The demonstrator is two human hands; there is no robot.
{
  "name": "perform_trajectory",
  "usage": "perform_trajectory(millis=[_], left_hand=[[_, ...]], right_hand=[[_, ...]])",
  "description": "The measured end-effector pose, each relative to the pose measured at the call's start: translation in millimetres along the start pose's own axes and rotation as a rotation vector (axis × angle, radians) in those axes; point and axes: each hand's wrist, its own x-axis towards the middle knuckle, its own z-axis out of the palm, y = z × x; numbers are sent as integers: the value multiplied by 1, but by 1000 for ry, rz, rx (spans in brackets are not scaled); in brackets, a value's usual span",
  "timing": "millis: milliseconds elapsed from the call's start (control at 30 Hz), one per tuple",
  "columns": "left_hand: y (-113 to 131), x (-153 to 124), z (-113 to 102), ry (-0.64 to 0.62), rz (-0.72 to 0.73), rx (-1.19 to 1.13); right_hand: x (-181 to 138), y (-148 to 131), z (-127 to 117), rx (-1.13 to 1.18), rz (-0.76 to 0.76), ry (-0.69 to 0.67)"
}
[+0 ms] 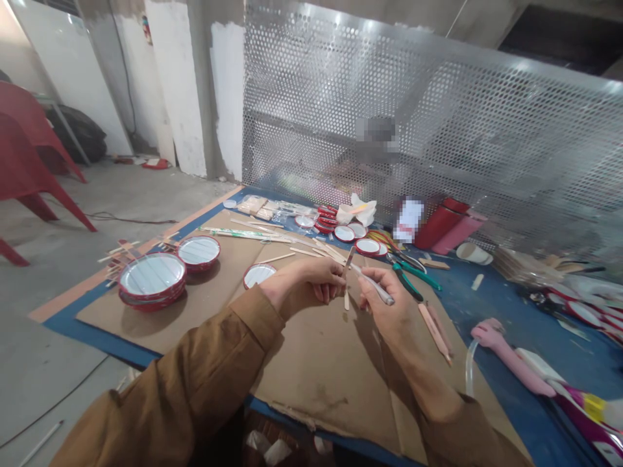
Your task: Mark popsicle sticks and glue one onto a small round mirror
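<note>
Over the cardboard sheet (311, 370), my left hand (321, 279) pinches a thin wooden stick (348, 266), held nearly upright. The stick's upper part looks reddish brown and its lower end is pale wood. A slim, pale grey pen-like tool (379, 288) is gripped in my right hand (389, 305). Its narrow tip points at the stick, close to it; whether they touch I cannot tell. Just behind my left wrist lies a round white disc with a red rim (259, 275). Several loose wooden sticks (326, 248) lie beyond my hands.
Stacked red-rimmed discs (152, 279) stand at the left beside a single stack (198, 251). Green-handled pliers (413, 275) and wooden pieces (435, 331) lie right of my right hand. A pink glue gun (516, 360) is farther right. A perforated metal panel (428, 110) rises behind the table.
</note>
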Motion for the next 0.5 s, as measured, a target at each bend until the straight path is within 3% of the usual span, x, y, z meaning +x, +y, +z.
perform_trajectory(millis=[500], left_hand=[[2, -1, 0, 0, -6, -1]], right_hand=[[-1, -6, -1, -39, 12, -11]])
